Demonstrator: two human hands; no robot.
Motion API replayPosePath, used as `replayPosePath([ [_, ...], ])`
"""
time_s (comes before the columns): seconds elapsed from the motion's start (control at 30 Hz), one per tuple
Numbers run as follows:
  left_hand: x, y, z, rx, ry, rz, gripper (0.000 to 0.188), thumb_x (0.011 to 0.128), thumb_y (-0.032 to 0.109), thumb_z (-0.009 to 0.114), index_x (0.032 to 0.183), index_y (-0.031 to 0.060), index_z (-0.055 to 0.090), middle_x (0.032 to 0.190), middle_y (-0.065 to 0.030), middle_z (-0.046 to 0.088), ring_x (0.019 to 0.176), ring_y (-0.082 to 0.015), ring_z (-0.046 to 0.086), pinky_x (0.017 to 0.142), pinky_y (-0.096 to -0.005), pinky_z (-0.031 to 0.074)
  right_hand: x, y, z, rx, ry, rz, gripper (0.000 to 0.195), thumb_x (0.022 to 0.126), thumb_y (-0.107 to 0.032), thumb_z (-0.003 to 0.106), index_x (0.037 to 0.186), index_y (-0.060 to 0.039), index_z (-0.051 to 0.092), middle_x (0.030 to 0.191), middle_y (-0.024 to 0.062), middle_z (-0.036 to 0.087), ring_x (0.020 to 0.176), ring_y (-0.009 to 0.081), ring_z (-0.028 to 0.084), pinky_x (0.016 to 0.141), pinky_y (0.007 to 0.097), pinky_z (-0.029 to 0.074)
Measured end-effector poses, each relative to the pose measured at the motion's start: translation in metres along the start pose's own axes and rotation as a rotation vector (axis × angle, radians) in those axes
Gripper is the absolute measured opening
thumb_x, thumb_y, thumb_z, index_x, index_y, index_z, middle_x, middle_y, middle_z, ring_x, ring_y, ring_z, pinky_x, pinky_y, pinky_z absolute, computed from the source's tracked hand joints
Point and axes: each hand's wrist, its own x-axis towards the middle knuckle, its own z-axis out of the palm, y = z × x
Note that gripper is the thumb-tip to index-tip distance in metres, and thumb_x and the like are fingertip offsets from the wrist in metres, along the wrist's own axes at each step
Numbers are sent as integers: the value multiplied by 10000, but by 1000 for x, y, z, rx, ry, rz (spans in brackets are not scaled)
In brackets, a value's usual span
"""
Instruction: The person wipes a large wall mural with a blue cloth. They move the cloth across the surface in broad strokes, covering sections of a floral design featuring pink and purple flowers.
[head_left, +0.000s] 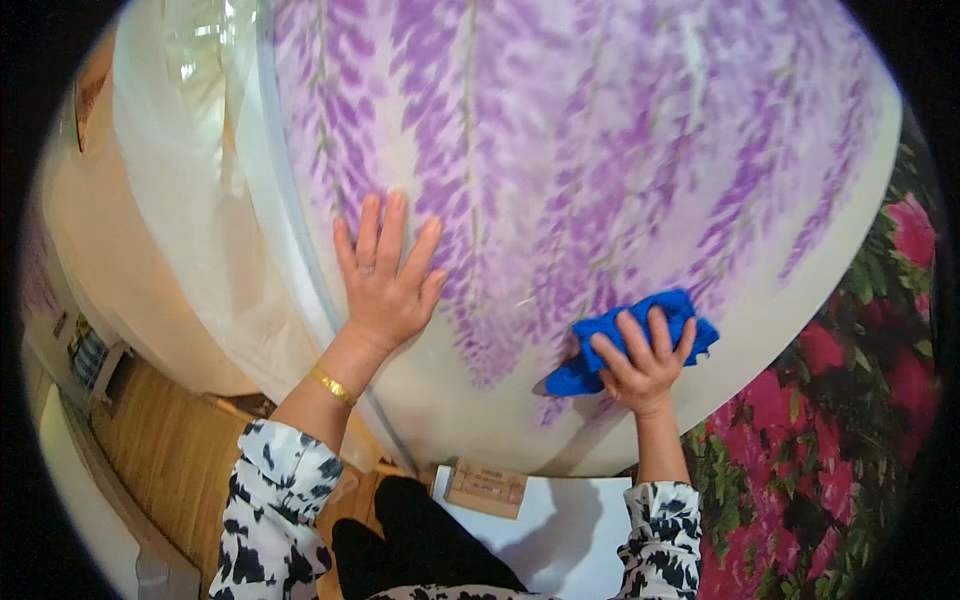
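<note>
A broad pale panel with painted purple hanging blossoms fills the middle of the view. My left hand lies flat on it with the fingers spread and holds nothing; a ring and a gold bracelet show on that hand and wrist. Further right, my right hand presses a bunched blue cloth against the lower part of the panel. The cloth spreads out past my fingers on both sides.
Clear plastic sheeting hangs along the panel's left edge, beside a peach-coloured surface. A small box bearing writing sits on a white surface below. Wooden floor is at lower left, a pink-flower print at right.
</note>
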Motion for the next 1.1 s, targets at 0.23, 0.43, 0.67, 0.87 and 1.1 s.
replayPosePath([
  [0.23,6,12,-5,-54,-20,-1,489,946,238,549,1402,66,513,1564,-246,294,1469,-427,233,1162,-631,100,111,64,-30,-53,231,239,485,730,-219,646,1208,-268,709,1436,60,546,1392,329,418,1166,585,151],
  [0.43,60,59,-12,-181,-13,15,519,870,216,665,1367,100,574,1567,-196,326,1466,-422,248,1167,-616,95,60,6,-9,42,114,144,419,774,-260,611,1178,-301,714,1388,28,581,1341,314,472,1153,617,164],
  [0.67,69,128,22,-174,-44,147,523,905,426,616,1397,257,559,1591,-215,278,1472,-465,207,1137,-693,15,1,41,-17,-9,35,24,346,796,-345,608,1121,-351,726,1298,-22,628,1251,284,539,1158,603,181],
  [0.87,67,130,20,-98,-96,141,516,958,505,510,1417,272,541,1596,-225,258,1481,-454,188,1145,-679,-6,-37,88,-21,-95,274,391,510,747,-192,533,1238,-154,664,1439,174,517,1390,435,397,1149,635,155],
  [1.1,67,132,21,-106,-59,142,505,952,486,537,1405,264,555,1585,-219,289,1474,-442,219,1154,-667,9,-99,-3,20,-28,285,580,518,754,-193,510,1253,-119,630,1452,224,472,1406,515,318,1119,702,121],
])
